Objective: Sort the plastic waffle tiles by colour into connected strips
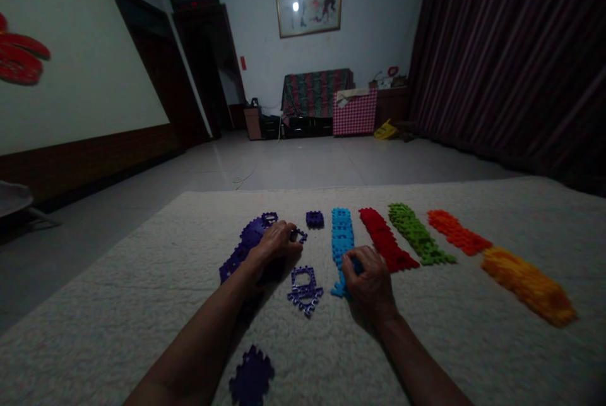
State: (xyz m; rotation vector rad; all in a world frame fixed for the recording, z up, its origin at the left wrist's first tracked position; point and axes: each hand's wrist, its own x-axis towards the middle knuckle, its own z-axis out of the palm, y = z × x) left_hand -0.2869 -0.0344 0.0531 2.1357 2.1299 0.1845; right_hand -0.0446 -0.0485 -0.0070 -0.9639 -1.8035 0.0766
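My left hand (pixel 275 242) rests with curled fingers on a row of purple interlocking plastic tiles (pixel 246 243) and pinches a small purple piece at its fingertips. My right hand (pixel 368 278) is closed over the near end of a row of light-blue tiles (pixel 341 234). Between my hands lies a purple frame-shaped piece (pixel 303 286). A small purple block (pixel 315 219) sits farther away, and one flat purple tile (pixel 252 376) lies close to me.
Rows of red (pixel 386 240), green (pixel 417 235), orange (pixel 457 233) and yellow-orange tiles (pixel 529 282) lie to the right on the cream carpet (pixel 142 305). Beyond it is bare floor, a covered sofa (pixel 316 94) and a dark curtain (pixel 511 52).
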